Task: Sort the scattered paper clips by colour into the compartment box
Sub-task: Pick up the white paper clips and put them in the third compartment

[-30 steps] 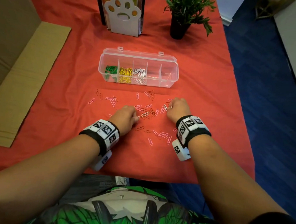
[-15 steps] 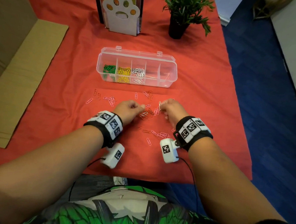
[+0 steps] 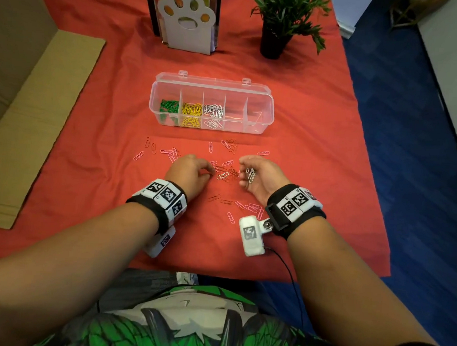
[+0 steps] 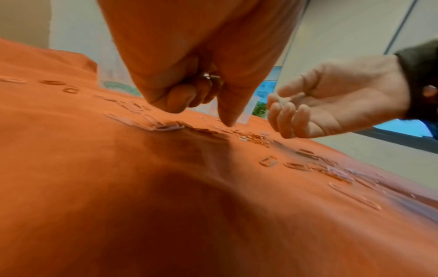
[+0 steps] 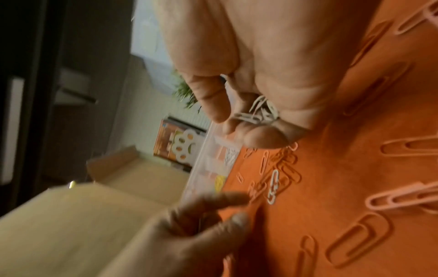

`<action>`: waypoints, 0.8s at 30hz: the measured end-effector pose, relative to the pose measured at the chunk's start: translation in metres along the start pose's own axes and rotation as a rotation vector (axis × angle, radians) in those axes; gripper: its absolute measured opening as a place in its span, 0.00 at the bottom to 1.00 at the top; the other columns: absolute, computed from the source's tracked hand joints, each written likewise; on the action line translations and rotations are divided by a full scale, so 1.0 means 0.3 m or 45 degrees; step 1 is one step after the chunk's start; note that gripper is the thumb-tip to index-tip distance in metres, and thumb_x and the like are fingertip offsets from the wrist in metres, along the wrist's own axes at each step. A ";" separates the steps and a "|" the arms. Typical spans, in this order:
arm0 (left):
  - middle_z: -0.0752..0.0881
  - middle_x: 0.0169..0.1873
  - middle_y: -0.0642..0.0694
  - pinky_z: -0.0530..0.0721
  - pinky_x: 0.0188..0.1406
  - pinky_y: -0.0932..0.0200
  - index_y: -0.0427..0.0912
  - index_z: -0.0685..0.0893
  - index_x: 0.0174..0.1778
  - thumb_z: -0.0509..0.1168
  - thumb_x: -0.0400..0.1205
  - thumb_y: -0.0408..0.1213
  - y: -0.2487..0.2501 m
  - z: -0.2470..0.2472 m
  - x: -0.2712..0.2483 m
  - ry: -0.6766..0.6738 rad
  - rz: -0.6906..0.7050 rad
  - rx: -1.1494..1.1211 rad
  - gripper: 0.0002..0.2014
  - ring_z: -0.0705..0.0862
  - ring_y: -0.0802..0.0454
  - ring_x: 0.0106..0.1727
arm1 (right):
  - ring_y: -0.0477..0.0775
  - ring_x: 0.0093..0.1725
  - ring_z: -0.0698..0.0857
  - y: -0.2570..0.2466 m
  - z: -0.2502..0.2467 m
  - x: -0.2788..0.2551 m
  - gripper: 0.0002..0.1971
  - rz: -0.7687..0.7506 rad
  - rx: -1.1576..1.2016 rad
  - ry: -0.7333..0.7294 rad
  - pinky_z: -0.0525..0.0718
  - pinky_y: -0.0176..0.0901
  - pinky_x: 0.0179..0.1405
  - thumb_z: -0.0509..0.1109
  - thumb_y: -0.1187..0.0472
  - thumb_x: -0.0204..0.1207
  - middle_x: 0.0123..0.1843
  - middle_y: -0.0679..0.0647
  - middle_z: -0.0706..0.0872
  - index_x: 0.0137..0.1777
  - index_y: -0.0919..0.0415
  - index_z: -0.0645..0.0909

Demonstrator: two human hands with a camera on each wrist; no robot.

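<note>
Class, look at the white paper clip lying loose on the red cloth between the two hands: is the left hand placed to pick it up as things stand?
Probably yes. The left hand has its fingertips right beside the white paper clip, and nothing lies between them but red cloth.

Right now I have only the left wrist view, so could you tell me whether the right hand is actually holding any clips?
Observer: Yes. The right hand is cupped around a small bunch of held white clips, with its thumb curled over them.
Operator: Thank you. Which compartment takes white?
Observer: In the compartment box, the third section from the left holds the sorted white clips. The green clips and yellow clips fill the two sections to its left.
Operator: Is any white one lying on the cloth?
Observer: A loose white clip lies between the hands, just beyond the left hand.
</note>
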State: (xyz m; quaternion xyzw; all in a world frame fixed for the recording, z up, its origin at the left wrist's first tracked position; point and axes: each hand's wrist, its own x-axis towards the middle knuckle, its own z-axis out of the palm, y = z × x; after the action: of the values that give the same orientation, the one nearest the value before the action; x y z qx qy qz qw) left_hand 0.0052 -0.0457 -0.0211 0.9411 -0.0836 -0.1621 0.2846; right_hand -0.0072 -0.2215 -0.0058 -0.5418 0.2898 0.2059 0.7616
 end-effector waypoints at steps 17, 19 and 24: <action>0.82 0.43 0.41 0.81 0.49 0.56 0.44 0.87 0.44 0.69 0.73 0.39 -0.079 -0.026 -0.049 0.004 0.012 0.101 0.06 0.83 0.42 0.46 | 0.63 0.55 0.77 0.089 0.073 0.072 0.10 -0.720 -1.920 0.086 0.78 0.48 0.56 0.65 0.66 0.72 0.51 0.60 0.76 0.52 0.61 0.82; 0.83 0.42 0.42 0.80 0.47 0.58 0.45 0.87 0.43 0.70 0.73 0.41 -0.073 -0.019 -0.061 -0.022 0.023 0.037 0.06 0.83 0.45 0.43 | 0.65 0.58 0.76 0.100 0.091 0.062 0.11 -0.755 -2.108 0.087 0.78 0.53 0.58 0.64 0.67 0.71 0.55 0.61 0.76 0.54 0.63 0.78; 0.87 0.32 0.44 0.80 0.40 0.56 0.45 0.84 0.38 0.66 0.77 0.46 -0.048 0.007 -0.075 -0.183 -0.111 -0.246 0.09 0.82 0.45 0.34 | 0.65 0.62 0.75 0.103 0.094 0.025 0.15 -0.694 -2.294 0.117 0.76 0.56 0.61 0.59 0.67 0.74 0.61 0.63 0.74 0.60 0.67 0.74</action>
State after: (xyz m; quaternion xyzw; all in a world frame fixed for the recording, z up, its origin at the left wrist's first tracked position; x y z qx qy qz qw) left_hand -0.0156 -0.0293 -0.0251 0.8980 -0.0470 -0.2488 0.3598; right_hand -0.0150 -0.1848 -0.0257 -0.9834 -0.0858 0.1458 0.0655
